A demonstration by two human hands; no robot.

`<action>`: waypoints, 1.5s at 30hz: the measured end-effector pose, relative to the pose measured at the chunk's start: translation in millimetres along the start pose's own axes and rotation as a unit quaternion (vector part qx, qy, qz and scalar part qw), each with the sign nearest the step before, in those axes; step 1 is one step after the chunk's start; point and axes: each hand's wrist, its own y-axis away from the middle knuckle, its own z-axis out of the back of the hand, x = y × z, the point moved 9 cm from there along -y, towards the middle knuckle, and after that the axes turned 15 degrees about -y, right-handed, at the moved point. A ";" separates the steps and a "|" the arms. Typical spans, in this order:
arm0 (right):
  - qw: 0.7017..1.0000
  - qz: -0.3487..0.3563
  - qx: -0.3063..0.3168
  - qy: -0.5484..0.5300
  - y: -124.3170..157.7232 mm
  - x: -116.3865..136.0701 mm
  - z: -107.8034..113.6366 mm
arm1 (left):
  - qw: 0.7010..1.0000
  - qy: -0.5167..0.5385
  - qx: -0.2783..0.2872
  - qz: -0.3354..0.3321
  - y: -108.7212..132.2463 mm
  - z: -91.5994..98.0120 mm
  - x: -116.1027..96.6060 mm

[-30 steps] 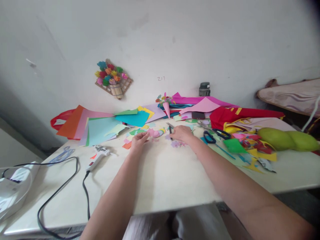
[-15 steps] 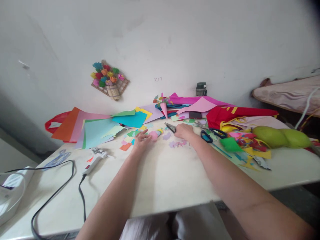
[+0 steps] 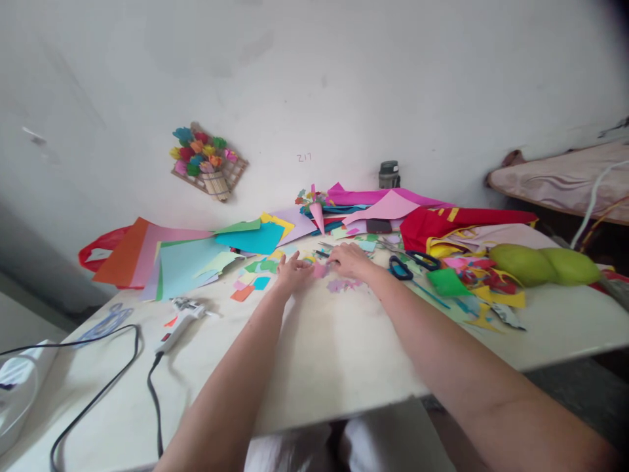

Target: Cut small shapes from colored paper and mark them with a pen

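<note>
My left hand (image 3: 293, 271) lies on the pale table (image 3: 324, 354) with its fingers spread, among small coloured paper scraps (image 3: 255, 275). A small pink paper piece (image 3: 319, 269) lies between my two hands. My right hand (image 3: 350, 259) is curled just right of that piece, its fingertips at the piece's edge. The thin dark tips of small scissors (image 3: 322, 253) stick out to the left of its fingers. Lilac cut-outs (image 3: 343, 285) lie just in front of the right hand.
Big coloured paper sheets (image 3: 191, 252) fan out at the back left. A glue gun (image 3: 183, 316) with a black cord (image 3: 152, 393) lies left. Blue-handled scissors (image 3: 407, 265), paper offcuts (image 3: 472, 282) and green gourds (image 3: 540, 263) sit right. A phone (image 3: 378, 226) lies near the wall.
My left hand has let go of the pink paper and spread flat. My right hand has shifted slightly left toward the pink piece. The view has drifted to the right.
</note>
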 end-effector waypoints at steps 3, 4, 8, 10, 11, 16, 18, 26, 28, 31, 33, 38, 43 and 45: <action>0.999 0.046 0.018 0.010 -0.1 3.6 -9.1 | 0.999 -0.005 0.019 0.036 1.7 -6.2 2.1; 0.999 0.045 0.021 0.013 -0.8 1.5 -10.9 | 0.999 -0.010 0.019 0.046 1.9 -7.7 3.7; 0.999 0.038 0.006 0.032 -3.6 -6.1 -11.1 | 0.997 -0.053 0.004 0.055 -0.2 -11.4 7.7; 0.998 0.040 -0.009 0.044 -3.5 -6.6 -8.1 | 0.996 -0.077 -0.009 0.045 -1.3 -11.7 6.7; 0.998 0.039 -0.018 0.047 -3.1 -6.5 -6.1 | 0.995 -0.088 -0.014 0.038 -1.6 -11.9 5.6; 0.998 0.059 -0.008 0.032 -3.0 -2.2 -9.1 | 0.991 -0.129 -0.037 0.016 0.1 -11.5 -0.3; 0.997 0.063 0.040 0.033 -4.7 -4.9 -21.7 | 0.989 -0.138 -0.046 0.008 1.3 -11.2 -2.4; 0.998 -0.010 0.047 0.027 -15.2 -40.1 -38.3 | 0.979 -0.157 -0.069 -0.113 14.6 -5.6 -27.5; 0.998 -0.021 0.059 0.020 -15.5 -44.2 -41.1 | 0.974 -0.161 -0.042 -0.151 19.7 -8.3 -35.8; 0.997 -0.032 0.074 0.008 -15.1 -48.1 -44.2 | 0.971 -0.170 -0.012 -0.170 24.5 -12.2 -41.0; 0.996 -0.036 0.083 0.001 -14.7 -49.6 -45.9 | 0.970 -0.175 -0.004 -0.170 25.3 -14.5 -41.1; 0.995 -0.042 0.095 -0.003 -13.3 -47.9 -46.8 | 0.972 -0.195 -0.010 -0.130 21.5 -15.6 -31.8; 0.990 -0.068 0.120 -0.013 -8.8 -43.6 -43.8 | 0.973 -0.207 -0.025 -0.096 17.4 -13.3 -24.0; 0.988 -0.074 0.135 -0.026 -6.2 -42.0 -42.6 | 0.973 -0.209 -0.023 -0.098 16.3 -15.2 -24.4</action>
